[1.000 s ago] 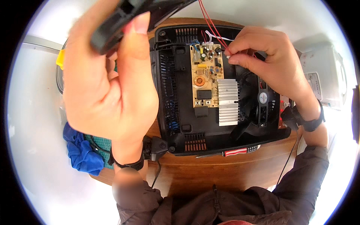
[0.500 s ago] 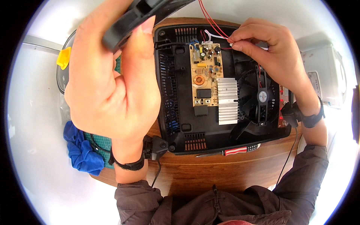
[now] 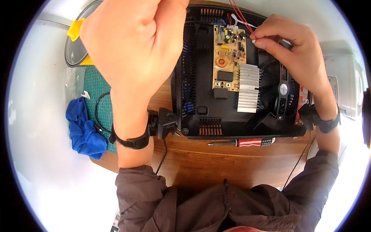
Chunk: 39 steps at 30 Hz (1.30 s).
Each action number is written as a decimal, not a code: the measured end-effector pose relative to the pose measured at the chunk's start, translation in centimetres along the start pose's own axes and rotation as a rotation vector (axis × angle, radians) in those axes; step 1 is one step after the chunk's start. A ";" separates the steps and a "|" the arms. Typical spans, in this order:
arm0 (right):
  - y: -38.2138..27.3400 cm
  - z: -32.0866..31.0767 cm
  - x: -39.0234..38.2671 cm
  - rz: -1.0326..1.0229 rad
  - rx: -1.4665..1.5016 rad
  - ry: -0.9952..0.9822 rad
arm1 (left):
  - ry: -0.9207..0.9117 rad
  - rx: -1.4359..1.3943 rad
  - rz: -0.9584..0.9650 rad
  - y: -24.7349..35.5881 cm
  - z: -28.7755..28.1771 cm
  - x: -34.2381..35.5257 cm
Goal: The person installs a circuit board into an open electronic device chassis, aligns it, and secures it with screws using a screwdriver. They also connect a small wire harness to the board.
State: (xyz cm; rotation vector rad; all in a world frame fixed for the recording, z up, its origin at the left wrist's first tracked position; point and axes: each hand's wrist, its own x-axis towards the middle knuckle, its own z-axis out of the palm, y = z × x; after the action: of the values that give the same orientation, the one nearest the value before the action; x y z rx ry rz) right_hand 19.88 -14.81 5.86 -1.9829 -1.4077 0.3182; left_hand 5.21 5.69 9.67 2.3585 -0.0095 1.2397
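Observation:
My left hand [image 3: 135,50] is raised high at the upper left, close to the camera. Its fingers run past the top edge, so what they hold is hidden. Thumb and fingers of my right hand [image 3: 290,50] pinch thin red wires [image 3: 241,16] at a small white connector, over the far right of an open black casing [image 3: 199,106]. From there the wires rise out of the picture. Inside the casing lie a tan circuit board [image 3: 232,50] with a copper coil, a silver finned heat sink [image 3: 248,89] and a black fan [image 3: 283,89].
A red-and-white-handled screwdriver [image 3: 251,142] lies along the casing's near edge on the wooden table [image 3: 201,162]. To the left are a green cutting mat [image 3: 94,81], a blue cloth [image 3: 85,127] and a black cable [image 3: 98,112]. A white appliance [image 3: 340,85] stands at right.
My left hand has moved up, and the black plastic part it gripped has left the picture. The casing sits further right and higher in view. My right hand still pinches the red wires.

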 end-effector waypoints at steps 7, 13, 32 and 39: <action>0.5 -0.4 0.6 0.041 -0.016 0.054 | 0.219 -0.111 0.267 -5.2 2.7 -1.8; 1.3 0.3 1.0 0.112 -0.106 0.091 | 0.125 0.115 0.319 -3.0 2.1 -1.2; 2.8 0.7 4.5 0.489 0.367 -0.095 | 0.164 -0.128 0.350 -6.6 3.5 -1.4; 2.5 1.6 4.1 0.393 0.221 -0.102 | 0.116 -0.054 0.225 -6.0 3.1 -1.9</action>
State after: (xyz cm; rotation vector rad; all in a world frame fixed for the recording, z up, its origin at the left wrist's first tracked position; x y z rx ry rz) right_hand 22.45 -10.96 3.74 -2.0684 -0.9821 0.7274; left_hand 7.76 9.41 4.27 2.2836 -0.2747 1.4607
